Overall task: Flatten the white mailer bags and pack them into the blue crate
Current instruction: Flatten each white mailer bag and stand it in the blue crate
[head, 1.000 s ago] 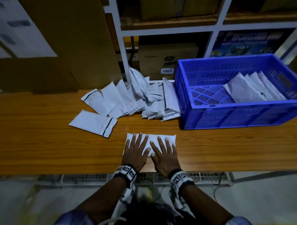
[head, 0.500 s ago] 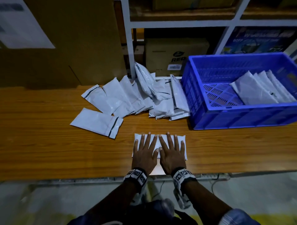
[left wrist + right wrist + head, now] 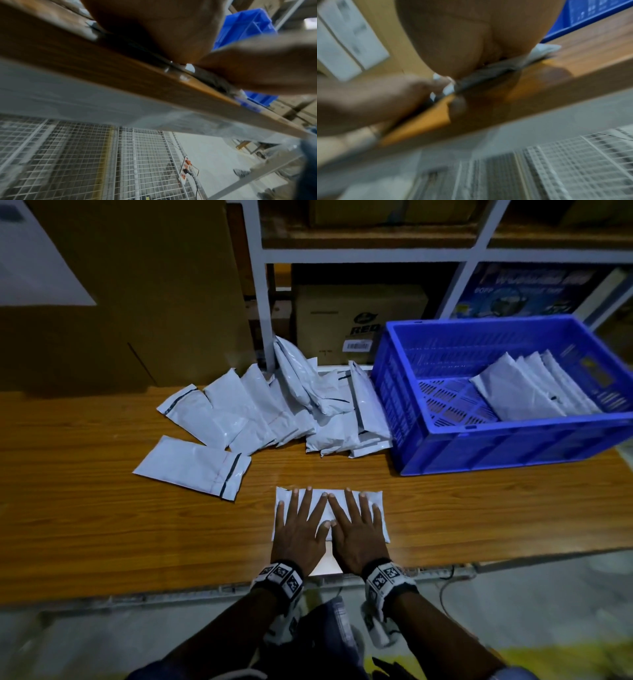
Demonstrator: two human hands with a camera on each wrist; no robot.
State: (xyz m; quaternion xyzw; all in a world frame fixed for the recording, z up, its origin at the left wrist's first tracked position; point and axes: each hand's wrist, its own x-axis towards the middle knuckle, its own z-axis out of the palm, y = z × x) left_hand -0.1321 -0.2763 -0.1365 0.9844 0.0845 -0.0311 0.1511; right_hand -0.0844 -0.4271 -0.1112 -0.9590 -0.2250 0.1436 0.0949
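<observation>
Left hand (image 3: 297,534) & right hand (image 3: 358,534) lie flat, palms down, side by side, thumbs nearly touching. Fingers (image 3: 349,501) straight, spread a bit. Both arms reach fwd, a marked band on each wrist.

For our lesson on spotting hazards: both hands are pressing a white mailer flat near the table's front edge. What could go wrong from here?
1. The mailer under the left hand and right hand lies close to the table edge; a slip toward the body might push it off.
2. The pile leans on the crate; carrying a bag across could knock some down.
3. Bags in the crate stand slanted and may slump.
</observation>
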